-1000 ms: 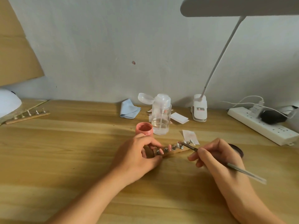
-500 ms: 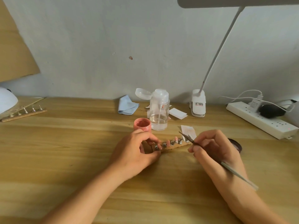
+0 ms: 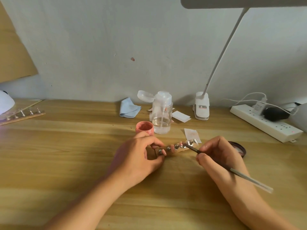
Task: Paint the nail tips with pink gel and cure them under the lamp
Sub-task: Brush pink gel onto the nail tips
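1. The table [image 3: 66,163] carried everything, and your work sat at its middle, right in front of you.
2. A white domed lamp [image 3: 5,103] showed partly at the far left edge, well apart from your hands. I took it for the curing lamp. A second strip of tips [image 3: 21,113] lay just beside it.
3. Your left hand [image 3: 139,156] had its grip closed, thumb and fingers pinching the left end of the wooden strip [image 3: 176,151] to steady it on the table.
4. Your right hand [image 3: 219,156] had its grip closed round the brush [image 3: 239,175], held like a pen, with the bristle end at the tips toward the strip's right end.
5. The pink gel pot [image 3: 144,128] stood open just behind your left hand, beside a clear pump bottle [image 3: 162,113].
6. The nail tips [image 3: 172,147] stood in a row along the strip. Those nearer your left hand looked pink, while the ones at the right end looked pale — too small to be sure.
7. By my reading you were in the painting step, with curing of this strip not yet begun. The next move called for light, even strokes on the remaining tips and a fresh dip in the pot if the brush ran dry. After that — a level carry across to the lamp, with your fingers clear of the wet gel.
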